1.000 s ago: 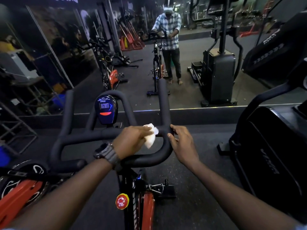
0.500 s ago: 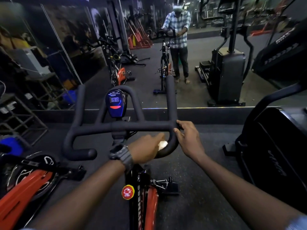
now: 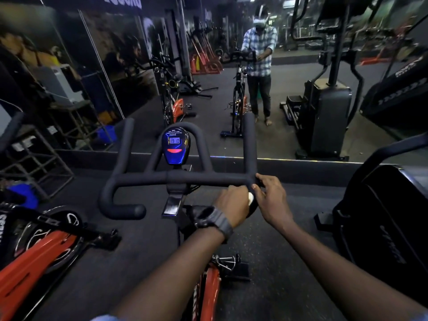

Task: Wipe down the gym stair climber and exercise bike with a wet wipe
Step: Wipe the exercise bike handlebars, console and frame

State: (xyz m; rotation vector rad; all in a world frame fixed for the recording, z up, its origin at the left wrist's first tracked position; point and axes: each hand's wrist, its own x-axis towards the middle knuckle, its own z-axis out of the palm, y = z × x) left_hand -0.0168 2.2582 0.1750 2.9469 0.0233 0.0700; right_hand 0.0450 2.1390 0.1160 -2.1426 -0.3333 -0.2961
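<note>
I judge I'm mid-way through the exercise bike [image 3: 203,286]: the wipe is on the right bend of its handlebar [image 3: 185,178], while the left grip and the stair climber [image 3: 389,228] at my right show no sign either way. My left hand [image 3: 231,208] is curled round the bar, pressing the wet wipe [image 3: 250,197] there. My right hand [image 3: 269,200] pinches the bar just beside it, touching the wipe.

Dim gym light throughout; the bike's console [image 3: 176,144] glows blue, the brightest spot. Around it, toward the frame edges, wide-angle bending and soft blur grow.
</note>
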